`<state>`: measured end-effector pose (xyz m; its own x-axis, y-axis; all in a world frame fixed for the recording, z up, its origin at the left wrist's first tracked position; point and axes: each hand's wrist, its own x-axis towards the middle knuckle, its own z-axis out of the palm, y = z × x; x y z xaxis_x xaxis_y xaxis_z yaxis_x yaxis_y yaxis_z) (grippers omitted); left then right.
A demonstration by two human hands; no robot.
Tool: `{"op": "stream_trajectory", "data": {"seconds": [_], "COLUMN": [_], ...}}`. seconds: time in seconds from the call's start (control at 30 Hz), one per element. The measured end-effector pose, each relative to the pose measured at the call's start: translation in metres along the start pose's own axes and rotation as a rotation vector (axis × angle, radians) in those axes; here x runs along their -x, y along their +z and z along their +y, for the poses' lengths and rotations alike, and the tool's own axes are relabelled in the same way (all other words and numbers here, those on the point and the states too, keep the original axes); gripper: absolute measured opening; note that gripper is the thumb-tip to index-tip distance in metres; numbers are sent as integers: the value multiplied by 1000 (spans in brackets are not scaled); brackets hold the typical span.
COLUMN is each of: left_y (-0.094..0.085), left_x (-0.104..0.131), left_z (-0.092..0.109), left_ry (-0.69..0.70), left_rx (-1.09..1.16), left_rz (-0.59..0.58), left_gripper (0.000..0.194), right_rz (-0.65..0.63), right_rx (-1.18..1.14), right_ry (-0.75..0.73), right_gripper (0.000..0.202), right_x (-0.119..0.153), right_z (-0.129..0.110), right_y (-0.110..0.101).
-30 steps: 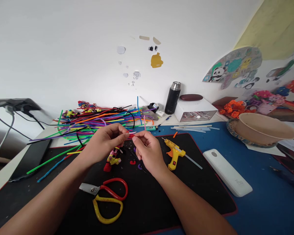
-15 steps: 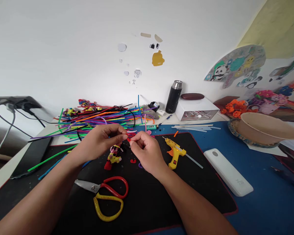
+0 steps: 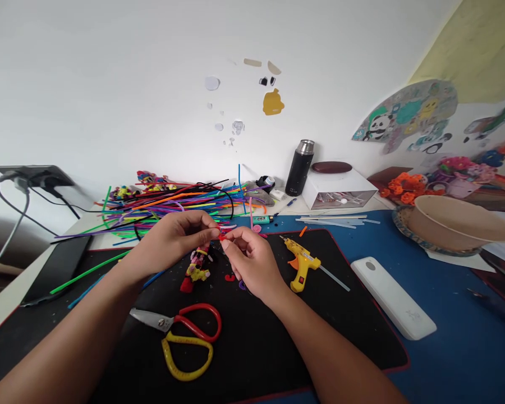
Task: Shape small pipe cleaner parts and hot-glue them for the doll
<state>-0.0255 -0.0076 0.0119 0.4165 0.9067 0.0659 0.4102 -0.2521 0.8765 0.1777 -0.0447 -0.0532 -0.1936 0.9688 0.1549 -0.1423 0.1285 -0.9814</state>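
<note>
Between my fingertips is a small red pipe cleaner piece [image 3: 223, 238], mostly covered by the fingers. My left hand [image 3: 179, 238] pinches its left end, and my right hand [image 3: 252, 258] pinches it from the right. Just below them a small pipe cleaner figure [image 3: 197, 272] in yellow, pink and red lies on the black mat [image 3: 278, 348]. Beside my right hand are a curled red piece [image 3: 229, 278] and a purple piece [image 3: 242, 285], partly hidden. Scissors [image 3: 180, 336] with one red and one yellow handle lie spread nearer to me.
A yellow glue gun [image 3: 301, 262] lies right of my hands, beside a white power bank [image 3: 393, 297]. Behind my hands spreads a pile of colourful pipe cleaners [image 3: 172, 205]. A black thermos [image 3: 299, 168], a white box [image 3: 340, 191] and a bowl [image 3: 463, 219] stand farther back.
The whole view has shifted slightly. Both hands keep pinching the red pipe cleaner piece, with only a small shift of the fingers.
</note>
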Motion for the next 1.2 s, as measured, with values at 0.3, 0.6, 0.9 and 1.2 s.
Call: {"op": "stream_trajectory", "data": {"seconds": [0.3, 0.6, 0.9, 1.2], "left_y": [7, 8, 8, -2], "left_x": [0, 0, 0, 2], "left_z": [2, 3, 10, 7], "left_ry": [-23, -33, -69, -37], "left_rx": [44, 42, 52, -24], "left_rz": [-1, 7, -42, -127], "left_gripper": [46, 48, 49, 36], "right_rz": [27, 78, 103, -23], "right_rx": [-98, -124, 15, 182], "right_ry": [18, 27, -33, -45], "right_gripper": [29, 29, 17, 9], "right_x": [-1, -2, -1, 1], "right_z": [-5, -5, -4, -9], "right_y": [0, 1, -1, -4]}}
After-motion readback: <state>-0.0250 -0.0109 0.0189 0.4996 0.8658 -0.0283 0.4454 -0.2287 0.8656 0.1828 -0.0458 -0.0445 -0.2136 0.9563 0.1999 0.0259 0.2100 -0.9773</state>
